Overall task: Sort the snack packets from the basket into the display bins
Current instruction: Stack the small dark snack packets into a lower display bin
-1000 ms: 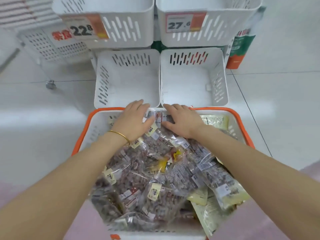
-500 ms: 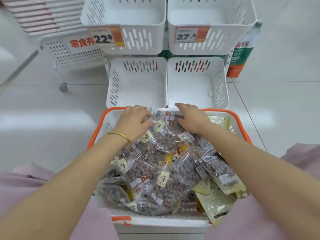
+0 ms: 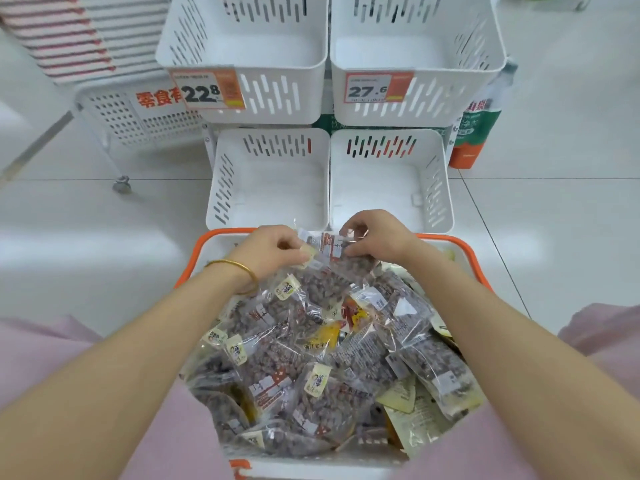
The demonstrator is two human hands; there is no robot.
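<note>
We judge this the first pick: our left hand (image 3: 277,245) and right hand (image 3: 374,237) each pinch the top edge of a clear snack packet (image 3: 323,244), seemingly just one, at the far end of the heaped basket (image 3: 465,247), and next must lift it into a lower bin (image 3: 270,192).

The floor (image 3: 554,209) was glossy white tile with thin grout lines. Off to the left sat a white perforated cart (image 3: 114,116) on a caster (image 3: 122,184), with red characters (image 3: 157,98) across its front and a stack of red-and-grey striped stuff (image 3: 69,32) behind it. Over on the right stood a green and orange carton (image 3: 476,133). One price tag (image 3: 207,90) read 22.8, the other tag (image 3: 377,87) 27.6. I had a gold bangle (image 3: 239,268) on, and my pink clothes (image 3: 52,344) showed in both bottom corners.
</note>
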